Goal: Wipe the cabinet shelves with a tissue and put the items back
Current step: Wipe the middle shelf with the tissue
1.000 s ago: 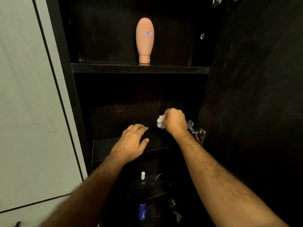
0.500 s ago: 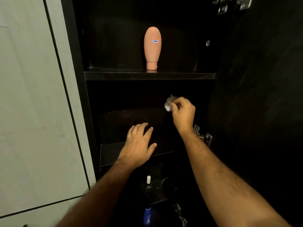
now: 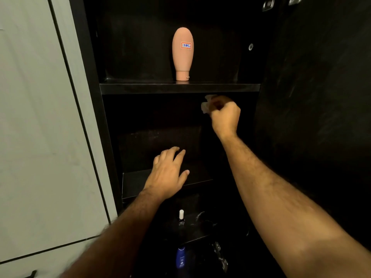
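Observation:
I face a dark open cabinet. My right hand (image 3: pixel 224 115) is shut on a crumpled white tissue (image 3: pixel 205 106), held just under the front edge of the upper shelf (image 3: pixel 140 88). A peach bottle (image 3: pixel 182 53) with a small label stands cap-down on that upper shelf. My left hand (image 3: pixel 167 173) hovers open, fingers spread, over the front of the middle shelf (image 3: pixel 134 180). Lower down stand a small bottle with a white cap (image 3: pixel 181 217) and, below it, a blue bottle (image 3: pixel 180 257).
The black cabinet door (image 3: pixel 321 97) stands open on the right, with metal hinges (image 3: pixel 220 257) low on its inner edge. A pale wall panel (image 3: pixel 40 117) runs along the left of the cabinet frame.
My right hand has risen with the tissue from the middle shelf level to just under the upper shelf. My left hand stays over the middle shelf's front.

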The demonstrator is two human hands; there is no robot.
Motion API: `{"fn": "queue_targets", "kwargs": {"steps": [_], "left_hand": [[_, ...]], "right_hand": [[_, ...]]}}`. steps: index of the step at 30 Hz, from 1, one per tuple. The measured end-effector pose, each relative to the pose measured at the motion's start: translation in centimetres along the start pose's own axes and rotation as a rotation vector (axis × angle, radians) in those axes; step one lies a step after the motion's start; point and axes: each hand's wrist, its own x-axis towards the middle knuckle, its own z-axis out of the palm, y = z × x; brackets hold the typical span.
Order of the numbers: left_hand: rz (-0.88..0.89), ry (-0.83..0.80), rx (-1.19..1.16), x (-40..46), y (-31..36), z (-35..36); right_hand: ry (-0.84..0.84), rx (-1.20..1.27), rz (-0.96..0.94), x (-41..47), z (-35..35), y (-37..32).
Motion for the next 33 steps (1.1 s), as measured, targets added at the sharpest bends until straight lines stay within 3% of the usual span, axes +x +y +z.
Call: {"fn": "queue_targets", "kwargs": {"steps": [6, 12, 14, 20, 24, 30, 33], "left_hand": [[-0.005, 0.075, 0.127, -0.3, -0.4, -0.8], [-0.026, 0.045, 0.234, -0.6, -0.9, -0.9], [-0.048, 0.030, 0.233, -0.6, -0.9, -0.8], [-0.095, 0.008, 0.218, -0.7, -0.9, -0.7], [-0.103, 0.020, 0.198, -0.6, -1.0, -0.6], [-0.128, 0.055, 0.136, -0.7, -1.0, -0.4], [-0.136, 0.051, 0.135, -0.8, -1.1, -0.3]], "right_hand": [[-0.216, -0.155, -0.370, -4.6, 1.3, 2.7], [-0.469, -0.525, -0.263, -7.4, 1.4, 7.7], [-0.389, -0.461, -0.216, -6.4, 1.3, 6.8], [-0.042, 0.063, 0.043, -0.5, 0.5, 0.7], [0.043, 0.266, -0.003, -0.5, 1.1, -2.2], [-0.223, -0.023, -0.364, -4.8, 2.8, 2.6], [-0.420, -0.211, -0.418, -6.9, 2.5, 5.7]]}}
